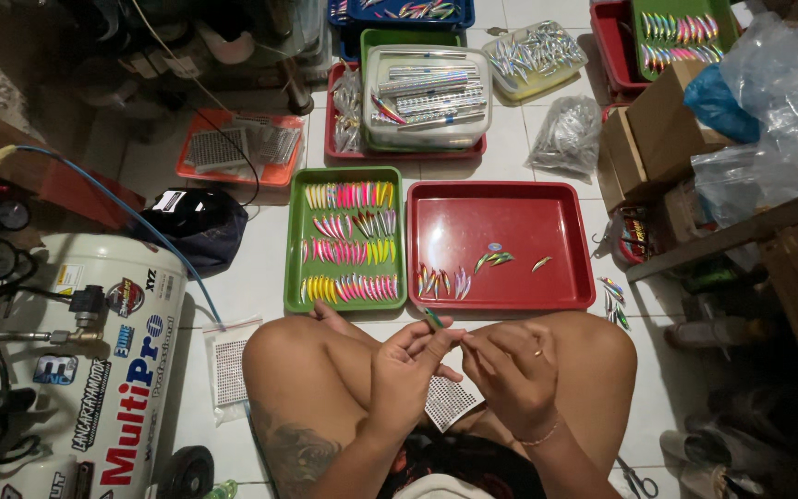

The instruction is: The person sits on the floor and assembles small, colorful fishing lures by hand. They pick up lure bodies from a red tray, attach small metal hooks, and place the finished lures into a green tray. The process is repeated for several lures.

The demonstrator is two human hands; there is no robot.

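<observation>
My left hand [408, 370] pinches a small green fishing lure [432, 319] between thumb and fingers, above my crossed legs. My right hand [510, 365] is close beside it, fingertips meeting the left hand's near the lure. A white sheet of tiny dot stickers [450, 402] lies under both hands on my lap. Just ahead sits a red tray [561, 217] holding a few loose lures. Left of it a green tray [294, 240] holds several rows of pink, yellow and silver lures.
A white air compressor tank [103, 370] stands at my left with a blue hose [131, 217]. More trays, a clear tub of lures [427, 97], plastic bags and cardboard boxes [658, 129] crowd the far tiled floor. Scissors [637, 480] lie by my right knee.
</observation>
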